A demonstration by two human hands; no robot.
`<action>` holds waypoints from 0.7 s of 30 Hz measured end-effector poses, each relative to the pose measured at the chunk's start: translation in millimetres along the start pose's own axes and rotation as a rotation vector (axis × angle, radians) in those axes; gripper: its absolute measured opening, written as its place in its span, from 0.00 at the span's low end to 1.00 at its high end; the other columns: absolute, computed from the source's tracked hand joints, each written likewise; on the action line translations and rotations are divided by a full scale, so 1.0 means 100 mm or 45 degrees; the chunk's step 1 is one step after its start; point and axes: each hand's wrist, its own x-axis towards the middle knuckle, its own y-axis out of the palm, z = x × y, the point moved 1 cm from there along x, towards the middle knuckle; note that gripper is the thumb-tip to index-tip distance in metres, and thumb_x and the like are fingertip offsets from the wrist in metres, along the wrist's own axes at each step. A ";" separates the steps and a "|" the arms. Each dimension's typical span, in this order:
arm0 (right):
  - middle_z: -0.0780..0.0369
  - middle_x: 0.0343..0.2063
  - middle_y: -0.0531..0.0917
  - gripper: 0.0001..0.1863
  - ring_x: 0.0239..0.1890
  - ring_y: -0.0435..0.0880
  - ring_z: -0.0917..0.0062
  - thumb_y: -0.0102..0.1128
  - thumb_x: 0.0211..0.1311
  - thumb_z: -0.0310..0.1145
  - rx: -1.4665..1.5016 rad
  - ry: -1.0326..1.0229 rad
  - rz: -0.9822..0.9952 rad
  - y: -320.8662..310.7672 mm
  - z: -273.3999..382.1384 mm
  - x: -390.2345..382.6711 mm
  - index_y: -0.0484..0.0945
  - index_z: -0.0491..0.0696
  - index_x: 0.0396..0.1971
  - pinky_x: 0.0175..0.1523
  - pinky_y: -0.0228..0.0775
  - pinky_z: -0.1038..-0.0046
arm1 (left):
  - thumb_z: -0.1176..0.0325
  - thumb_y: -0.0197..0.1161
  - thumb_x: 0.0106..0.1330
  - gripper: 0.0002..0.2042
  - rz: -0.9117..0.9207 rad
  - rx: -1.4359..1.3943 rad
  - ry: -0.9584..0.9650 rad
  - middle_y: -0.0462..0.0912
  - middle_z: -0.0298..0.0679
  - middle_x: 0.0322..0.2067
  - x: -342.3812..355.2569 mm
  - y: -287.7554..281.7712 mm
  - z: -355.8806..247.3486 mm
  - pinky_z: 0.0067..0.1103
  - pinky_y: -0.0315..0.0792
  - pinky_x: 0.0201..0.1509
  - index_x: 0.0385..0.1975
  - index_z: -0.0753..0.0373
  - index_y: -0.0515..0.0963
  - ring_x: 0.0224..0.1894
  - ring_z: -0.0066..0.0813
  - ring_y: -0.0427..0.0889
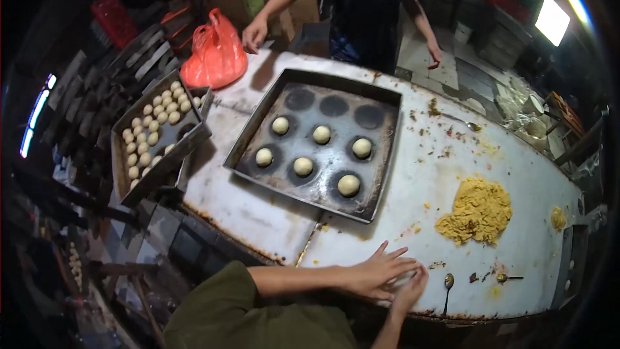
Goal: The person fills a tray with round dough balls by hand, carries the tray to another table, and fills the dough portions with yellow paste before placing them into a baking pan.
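My left hand (380,274) and my right hand (408,289) meet palm to palm over the table's near edge. The left fingers stretch out and spread; the right hand cups against them, its fingers together. A pale patch shows between the palms, but I cannot make out what it is. Beyond them lies a square dark metal baking tray (306,211) with several round pale dough balls (321,134) spaced out on blackened circles. To the right of the tray sits a crumbly yellow mound (476,212). A spoon (448,289) lies just right of my right hand.
At left, a metal tray (158,171) holds many dough balls. A red plastic bag (216,55) stands behind it. Another spoon (507,278) and a far spoon (471,125) lie on the white table (381,236). Across it stands another person (365,10), hands apart.
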 end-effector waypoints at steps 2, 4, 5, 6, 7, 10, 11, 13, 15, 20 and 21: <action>0.56 0.38 0.74 0.13 0.45 0.71 0.70 0.48 0.61 0.31 0.414 -0.081 0.160 0.45 -0.18 -0.26 0.69 0.40 0.44 0.52 0.62 0.69 | 0.62 0.65 0.55 0.34 -0.219 -0.701 0.107 0.64 0.45 0.58 -0.21 -0.48 0.11 0.43 0.52 0.65 0.60 0.61 0.58 0.56 0.40 0.68; 0.54 0.34 0.73 0.12 0.42 0.70 0.63 0.53 0.55 0.28 -0.733 -0.739 0.383 0.68 0.40 -0.60 0.71 0.39 0.38 0.49 0.62 0.67 | 0.66 0.63 0.56 0.28 -0.502 -0.774 -0.034 0.72 0.44 0.52 -0.78 -1.21 0.39 0.32 0.62 0.59 0.57 0.62 0.64 0.53 0.35 0.72; 0.52 0.34 0.73 0.09 0.42 0.70 0.60 0.52 0.55 0.27 -0.691 -0.747 0.395 0.57 0.32 -0.71 0.72 0.39 0.34 0.49 0.61 0.64 | 0.71 0.63 0.56 0.21 -0.699 -0.707 -0.116 0.77 0.42 0.45 -1.11 -1.58 0.53 0.25 0.67 0.52 0.51 0.64 0.69 0.48 0.34 0.75; 0.50 0.34 0.74 0.06 0.42 0.70 0.56 0.52 0.55 0.27 -0.646 -0.756 0.405 0.36 0.17 -0.80 0.73 0.39 0.30 0.48 0.61 0.61 | 0.73 0.62 0.57 0.17 -0.825 -0.375 -0.264 0.78 0.39 0.42 -1.53 -1.87 0.82 0.24 0.69 0.50 0.47 0.64 0.72 0.45 0.29 0.77; 0.53 0.33 0.77 0.13 0.36 0.74 0.60 0.57 0.56 0.34 -0.848 -0.747 0.451 0.13 0.32 -0.79 0.72 0.44 0.39 0.46 0.65 0.60 | 0.74 0.62 0.57 0.15 -1.089 -0.676 -0.404 0.79 0.38 0.39 -1.89 -2.10 1.00 0.21 0.71 0.45 0.45 0.64 0.73 0.41 0.25 0.78; 0.53 0.30 0.72 0.05 0.35 0.68 0.60 0.52 0.55 0.25 -1.262 -0.608 -0.095 -0.15 0.01 -0.36 0.71 0.37 0.27 0.44 0.61 0.64 | 0.72 0.56 0.62 0.08 -1.535 -0.068 -0.931 0.79 0.36 0.28 -2.94 -2.86 1.81 0.18 0.71 0.40 0.38 0.67 0.76 0.33 0.19 0.76; 0.52 0.30 0.73 0.05 0.38 0.69 0.59 0.50 0.56 0.24 -1.190 -0.459 -0.179 -0.20 -0.11 -0.03 0.72 0.38 0.28 0.46 0.61 0.64 | 0.70 0.56 0.62 0.09 -1.511 -0.117 -1.063 0.80 0.38 0.30 -3.33 -3.05 2.20 0.19 0.71 0.41 0.38 0.67 0.76 0.34 0.21 0.77; 0.52 0.30 0.74 0.05 0.39 0.70 0.60 0.47 0.57 0.23 -0.807 -0.260 -0.253 0.19 -0.17 0.22 0.72 0.38 0.27 0.46 0.62 0.65 | 0.66 0.57 0.60 0.13 -0.983 0.458 -1.473 0.81 0.51 0.36 -3.99 -3.29 2.79 0.30 0.72 0.44 0.39 0.68 0.76 0.40 0.43 0.80; 0.52 0.31 0.73 0.05 0.38 0.70 0.61 0.47 0.56 0.22 -0.564 -0.224 -0.193 0.61 -0.05 0.08 0.72 0.38 0.27 0.47 0.63 0.67 | 0.65 0.56 0.57 0.14 -0.552 0.549 -1.582 0.79 0.54 0.37 -4.47 -3.42 3.14 0.37 0.70 0.46 0.40 0.65 0.76 0.42 0.49 0.77; 0.51 0.35 0.75 0.10 0.40 0.74 0.60 0.54 0.49 0.25 -1.309 -0.618 0.053 0.83 0.53 -0.86 0.75 0.40 0.33 0.48 0.67 0.67 | 0.65 0.58 0.59 0.29 -0.417 0.838 -1.622 0.72 0.58 0.44 -4.47 -3.42 3.24 0.40 0.69 0.48 0.61 0.50 0.59 0.46 0.57 0.73; 0.52 0.35 0.76 0.12 0.38 0.75 0.62 0.54 0.48 0.25 -1.346 -0.348 0.283 0.69 0.62 -0.80 0.75 0.40 0.35 0.46 0.68 0.67 | 0.65 0.57 0.59 0.30 -0.504 0.691 -1.646 0.71 0.58 0.46 -4.42 -3.41 3.20 0.40 0.68 0.49 0.63 0.50 0.55 0.48 0.57 0.72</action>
